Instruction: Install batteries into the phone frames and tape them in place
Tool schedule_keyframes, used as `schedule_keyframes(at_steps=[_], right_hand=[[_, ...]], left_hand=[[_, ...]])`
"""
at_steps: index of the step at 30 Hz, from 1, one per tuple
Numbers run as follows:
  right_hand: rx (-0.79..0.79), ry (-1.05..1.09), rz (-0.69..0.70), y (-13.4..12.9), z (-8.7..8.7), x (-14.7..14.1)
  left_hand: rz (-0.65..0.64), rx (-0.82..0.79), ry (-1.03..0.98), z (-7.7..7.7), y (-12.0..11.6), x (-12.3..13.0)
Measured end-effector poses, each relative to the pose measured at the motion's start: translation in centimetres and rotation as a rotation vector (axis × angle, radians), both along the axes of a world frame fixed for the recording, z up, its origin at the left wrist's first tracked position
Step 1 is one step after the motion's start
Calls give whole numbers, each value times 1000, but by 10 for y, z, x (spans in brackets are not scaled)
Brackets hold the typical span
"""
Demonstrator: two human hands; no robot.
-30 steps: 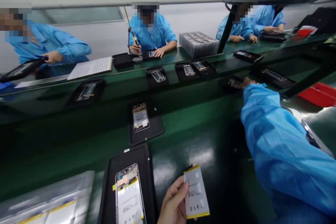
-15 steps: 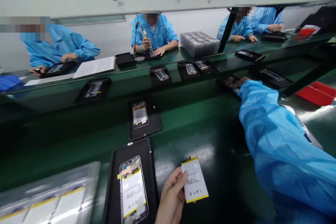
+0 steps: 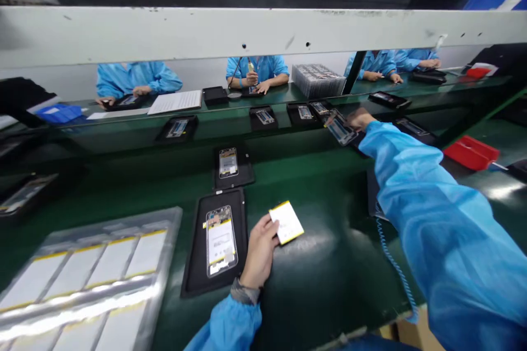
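My left hand (image 3: 258,252) holds a white battery with yellow edges (image 3: 286,222) just above the green bench, right of a black tray (image 3: 196,263) that carries an open phone frame with a battery in it (image 3: 220,240). My right arm in a blue sleeve reaches far across the belt; my right hand (image 3: 359,119) grips an open phone frame (image 3: 340,129), lifted and tilted over a black tray. A second black tray with a phone (image 3: 229,163) lies further ahead on the belt.
A clear blister tray of white batteries (image 3: 78,279) sits at the lower left. Several black trays with phones lie on the far belt. Workers in blue coats sit opposite. A red bin (image 3: 471,152) stands right; a blue coiled cord (image 3: 391,258) hangs by my right arm.
The view has tilted up and back. My right hand has picked the phone frame up from its far tray. My left hand still holds the battery, now further from the camera.
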State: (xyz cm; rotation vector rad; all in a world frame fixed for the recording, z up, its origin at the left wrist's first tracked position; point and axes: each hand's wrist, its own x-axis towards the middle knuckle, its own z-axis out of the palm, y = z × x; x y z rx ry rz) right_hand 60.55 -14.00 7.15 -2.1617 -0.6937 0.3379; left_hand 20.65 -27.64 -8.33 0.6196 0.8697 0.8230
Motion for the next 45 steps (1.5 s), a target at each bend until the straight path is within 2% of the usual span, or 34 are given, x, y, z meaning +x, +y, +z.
schedule_keyframes(at_steps=[2,5,10,12,15,22,25,28,32,34,41,45], right_hand=[[-29,120,114,0,-13,-35],[4,311,274,-16,-47,-99],[36,695,472,-79,-116,-201],[40,807,499,-103,-137,-225],[45,907,508,-129,-155,-241],[152,1042,572,-155,-167,-244],[174,1073,574,-160,-168,-245],[199,1100,596,-163,-169,-246],[250,1121,613,-165,-170,-246],[270,1129,619,-166,-170,-247],[317,1169,628,-168,-169,-246],[306,1185,624,-168,-169,-245]], left_hand=[[71,48,11,2,4,-3],[136,118,10,5,13,-11],[218,204,89,11,27,-27],[177,228,148,11,30,-31],[102,250,217,7,31,-31],[51,287,319,-3,28,-24],[80,330,366,-3,26,-21],[133,450,491,0,21,-19],[198,711,752,6,13,-19],[192,766,806,6,12,-20],[202,650,703,-2,20,-22],[48,491,513,-6,24,-23]])
